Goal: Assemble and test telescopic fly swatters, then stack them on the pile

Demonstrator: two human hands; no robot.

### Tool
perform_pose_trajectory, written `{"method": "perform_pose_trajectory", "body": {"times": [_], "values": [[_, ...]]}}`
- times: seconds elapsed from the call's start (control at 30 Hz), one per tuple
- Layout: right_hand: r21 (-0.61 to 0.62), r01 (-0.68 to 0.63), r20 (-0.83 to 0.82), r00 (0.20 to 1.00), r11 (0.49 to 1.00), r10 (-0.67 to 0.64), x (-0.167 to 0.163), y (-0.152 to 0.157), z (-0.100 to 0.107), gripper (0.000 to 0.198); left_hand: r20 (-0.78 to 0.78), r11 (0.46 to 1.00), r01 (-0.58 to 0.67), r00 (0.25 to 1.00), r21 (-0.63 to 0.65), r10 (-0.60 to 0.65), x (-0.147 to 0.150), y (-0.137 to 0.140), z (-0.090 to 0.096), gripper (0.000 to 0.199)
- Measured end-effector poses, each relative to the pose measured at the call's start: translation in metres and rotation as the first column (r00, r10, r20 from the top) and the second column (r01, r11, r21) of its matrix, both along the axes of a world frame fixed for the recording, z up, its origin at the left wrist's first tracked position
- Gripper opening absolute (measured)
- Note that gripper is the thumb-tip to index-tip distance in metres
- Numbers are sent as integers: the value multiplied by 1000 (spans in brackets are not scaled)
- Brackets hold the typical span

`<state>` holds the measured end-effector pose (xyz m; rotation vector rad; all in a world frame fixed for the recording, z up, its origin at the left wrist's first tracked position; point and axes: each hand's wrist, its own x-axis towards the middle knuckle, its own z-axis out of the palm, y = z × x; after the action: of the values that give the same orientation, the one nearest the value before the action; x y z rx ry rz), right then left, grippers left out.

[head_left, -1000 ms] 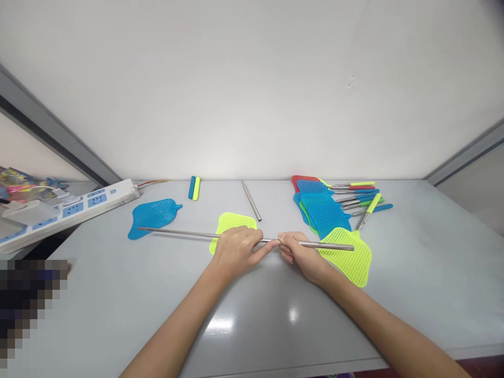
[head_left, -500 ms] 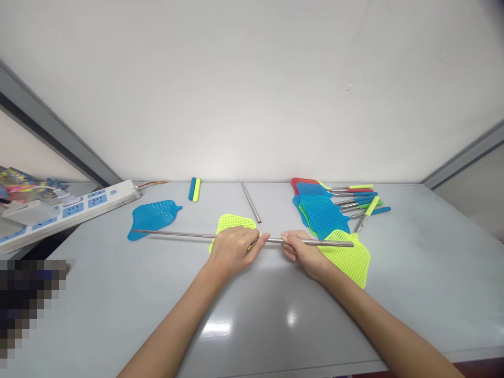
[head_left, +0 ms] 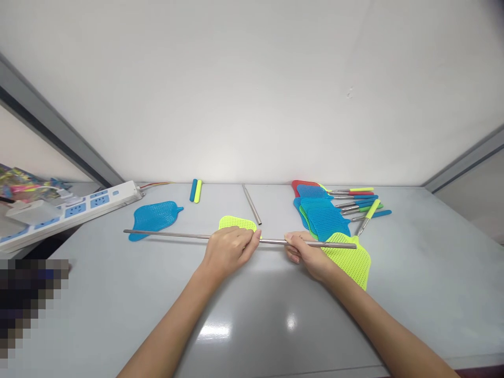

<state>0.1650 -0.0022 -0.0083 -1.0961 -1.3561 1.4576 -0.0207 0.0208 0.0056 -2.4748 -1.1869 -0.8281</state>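
Observation:
A long telescopic metal rod (head_left: 169, 234) lies level across the view, drawn out, thin at its left end and thicker at its right. My left hand (head_left: 228, 249) is closed around its middle, and my right hand (head_left: 307, 252) grips the thicker part. Behind my left hand is a yellow fly swatter head (head_left: 236, 222), partly hidden. A blue swatter head (head_left: 155, 216) lies under the rod's left end. Beyond my hands rests a shorter metal rod (head_left: 252, 205). The rod's right end passes over a yellow fly swatter (head_left: 350, 262) with its handle fitted.
Several fly swatters (head_left: 325, 218) in red, blue and green are piled at the right. A blue grip (head_left: 193, 190) and a yellow grip (head_left: 198, 191) lie near the wall. At the left stands a white power strip (head_left: 104, 201) with plugs, beside colourful packaging (head_left: 27, 184).
My left hand has slid a little left, away from my right hand. The rod's thin end reaches further left, so the rod is longer. My right hand has barely moved.

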Motion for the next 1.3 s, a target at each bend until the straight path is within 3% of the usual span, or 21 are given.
{"method": "perform_pose_trajectory", "body": {"times": [0.2,0.33,0.47,0.7,0.97,1.13,1.3], "values": [[-14,1,12,1000,1000,-1,4,0,-1,36,32,990,-33,999,-136,37,4,-4,-3,40],[-50,13,-72,997,999,-17,5,0,-6,38,31,968,-43,998,-248,52,9,-8,-5,39],[-89,-44,-189,982,995,27,1,-3,-9,41,46,975,-25,998,-223,36,12,-10,-7,36],[-102,-91,-93,992,991,81,-3,-7,-7,37,42,975,92,995,-201,-86,25,-23,-9,23],[-119,-44,-121,992,992,29,-7,-9,-6,41,88,962,169,984,-216,-153,28,-25,-12,19],[-147,-32,-144,990,989,11,-9,-10,-7,40,95,959,138,989,-248,-118,33,-29,-12,20],[-263,-46,-297,954,964,-36,-14,-15,-4,38,61,960,23,998,-280,-7,38,-36,-8,18]]}}
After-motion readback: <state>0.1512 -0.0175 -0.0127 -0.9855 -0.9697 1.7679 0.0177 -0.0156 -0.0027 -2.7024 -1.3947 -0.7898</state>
